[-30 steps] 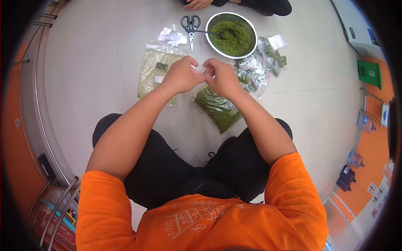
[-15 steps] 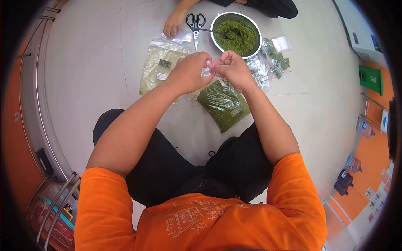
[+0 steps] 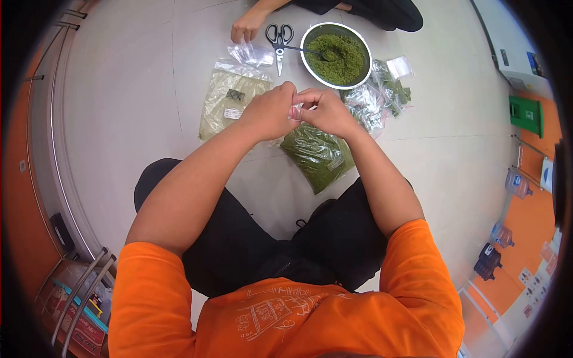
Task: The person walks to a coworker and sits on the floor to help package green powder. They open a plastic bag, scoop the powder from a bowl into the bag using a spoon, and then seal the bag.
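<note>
My left hand (image 3: 271,113) and my right hand (image 3: 327,112) meet in front of me, both closed on a small clear plastic bag (image 3: 296,111) with a pinkish edge. Just below my right hand lies a large clear bag of green material (image 3: 316,158). To the left is a flat, yellowish clear bag (image 3: 218,95) with a white label. Beyond my hands stands a metal bowl (image 3: 305,59) of green crumbly material, a dark-handled spoon resting in it. Black-handled scissors (image 3: 279,45) lie left of the bowl.
Another person's hand (image 3: 248,27) touches clear plastic bags (image 3: 253,55) at the top. That person's dark-clothed leg (image 3: 388,13) lies behind the bowl. More plastic bags (image 3: 367,101) sit right of my right hand. A green bin (image 3: 526,115) stands far right.
My hands have come closer together and moved slightly down and left with the small bag. The other person's hand has lifted a little away from the clear bags' middle.
</note>
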`<state>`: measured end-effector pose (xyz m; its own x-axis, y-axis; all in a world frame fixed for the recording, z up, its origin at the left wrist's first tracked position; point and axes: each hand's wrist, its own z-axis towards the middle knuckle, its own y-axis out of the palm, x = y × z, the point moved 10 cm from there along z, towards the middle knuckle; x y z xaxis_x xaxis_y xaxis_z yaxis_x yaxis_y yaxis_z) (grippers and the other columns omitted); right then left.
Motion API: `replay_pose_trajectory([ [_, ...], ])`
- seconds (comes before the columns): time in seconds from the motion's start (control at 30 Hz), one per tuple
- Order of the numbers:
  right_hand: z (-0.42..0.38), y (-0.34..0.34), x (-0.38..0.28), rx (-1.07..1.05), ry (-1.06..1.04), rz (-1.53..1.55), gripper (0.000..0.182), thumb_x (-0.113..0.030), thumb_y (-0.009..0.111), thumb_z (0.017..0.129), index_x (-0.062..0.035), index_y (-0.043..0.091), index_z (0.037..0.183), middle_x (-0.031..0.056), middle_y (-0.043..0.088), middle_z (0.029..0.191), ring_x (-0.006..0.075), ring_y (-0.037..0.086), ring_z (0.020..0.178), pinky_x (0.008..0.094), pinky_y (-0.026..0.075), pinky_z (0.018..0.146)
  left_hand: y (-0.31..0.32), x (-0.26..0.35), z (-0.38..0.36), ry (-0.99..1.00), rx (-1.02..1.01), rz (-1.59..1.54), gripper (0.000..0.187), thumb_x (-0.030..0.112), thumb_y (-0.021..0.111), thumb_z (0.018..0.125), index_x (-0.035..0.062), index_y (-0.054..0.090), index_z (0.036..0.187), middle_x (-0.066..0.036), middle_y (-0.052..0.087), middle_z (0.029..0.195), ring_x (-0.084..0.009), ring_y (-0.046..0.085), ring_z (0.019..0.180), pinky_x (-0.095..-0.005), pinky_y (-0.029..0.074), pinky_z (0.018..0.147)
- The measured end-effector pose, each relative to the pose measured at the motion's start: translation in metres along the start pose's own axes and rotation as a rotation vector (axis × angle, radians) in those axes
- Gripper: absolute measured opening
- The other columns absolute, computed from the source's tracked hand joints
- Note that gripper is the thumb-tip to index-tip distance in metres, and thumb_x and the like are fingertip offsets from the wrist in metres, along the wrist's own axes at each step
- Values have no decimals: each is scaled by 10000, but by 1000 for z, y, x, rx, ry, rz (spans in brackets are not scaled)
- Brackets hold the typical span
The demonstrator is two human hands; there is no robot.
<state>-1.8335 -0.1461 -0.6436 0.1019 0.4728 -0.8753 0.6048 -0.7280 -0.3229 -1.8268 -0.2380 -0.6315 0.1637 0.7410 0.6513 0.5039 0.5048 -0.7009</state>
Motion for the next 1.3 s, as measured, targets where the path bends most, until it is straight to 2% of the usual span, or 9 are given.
replay_pose_trajectory([
  [0.17, 29, -33, 39, 149, 105, 366, 299, -244, 756, 848, -33, 728, 1058, 93, 714, 876, 145, 647, 784, 282, 514, 729, -5, -23, 7, -93, 11, -77, 453, 210, 711, 820, -5, 465, 1133, -215, 656, 976, -370, 656, 939, -439, 508, 801],
  [0.27, 75, -78, 62, 469, 63, -325, 322, -273, 741, 845, -30, 717, 1055, 149, 724, 928, 246, 691, 854, 333, 535, 772, -5, -32, 4, -134, -1, -55, 456, 194, 710, 821, -14, 463, 1144, -223, 656, 980, -371, 656, 943, -435, 507, 808],
  [0.37, 114, -75, 71, 516, 274, -623, 314, -272, 706, 855, -10, 714, 1028, 194, 715, 1013, 342, 692, 957, 396, 549, 829, -5, -42, -1, -170, -29, -60, 472, 191, 711, 819, -20, 462, 1159, -225, 656, 982, -373, 656, 944, -437, 505, 816],
  [0.57, 112, -51, 87, 433, 521, -713, 268, -194, 669, 854, 7, 710, 1026, 231, 682, 1112, 372, 666, 1052, 429, 545, 899, -14, -53, -5, -193, -39, -104, 481, 198, 714, 814, -27, 473, 1164, -219, 656, 1007, -374, 652, 966, -440, 504, 827],
  [0.8, 97, -13, 45, 444, 241, -777, 248, -180, 677, 863, 9, 704, 1022, 222, 637, 1137, 376, 654, 1040, 469, 542, 869, -24, -63, 1, -297, -39, -80, 469, 223, 707, 804, -20, 482, 1136, -237, 644, 1096, -383, 632, 1060, -457, 513, 881],
  [0.97, 104, -3, 48, 300, 81, -834, 151, -178, 627, 870, -118, 723, 969, 148, 629, 1024, 339, 643, 1004, 450, 536, 838, -25, -72, 10, -276, 56, -77, 513, 243, 730, 792, -41, 484, 1141, -243, 647, 1021, -385, 647, 983, -440, 507, 844],
  [1.07, 82, -33, 25, 369, -7, -799, 152, -181, 623, 878, -115, 720, 975, 154, 625, 1001, 333, 638, 1000, 445, 530, 827, -30, -75, 12, -274, 100, -100, 527, 249, 727, 794, -47, 483, 1156, -235, 647, 1018, -378, 648, 982, -434, 507, 850],
  [1.2, 51, -115, 24, 741, -32, -683, 226, -239, 618, 923, -24, 684, 946, 217, 682, 888, 419, 648, 829, 495, 511, 763, -24, -77, 18, -296, 67, -146, 571, 292, 723, 793, -48, 481, 1182, -221, 648, 1032, -363, 645, 996, -420, 505, 861],
  [1.3, 21, -151, 31, 873, 48, -530, 239, -245, 629, 926, -16, 697, 930, 183, 693, 766, 343, 680, 701, 419, 525, 669, -23, -72, 20, -288, 52, -118, 612, 341, 718, 775, -41, 483, 1191, -214, 650, 1050, -344, 646, 1005, -414, 504, 863],
])
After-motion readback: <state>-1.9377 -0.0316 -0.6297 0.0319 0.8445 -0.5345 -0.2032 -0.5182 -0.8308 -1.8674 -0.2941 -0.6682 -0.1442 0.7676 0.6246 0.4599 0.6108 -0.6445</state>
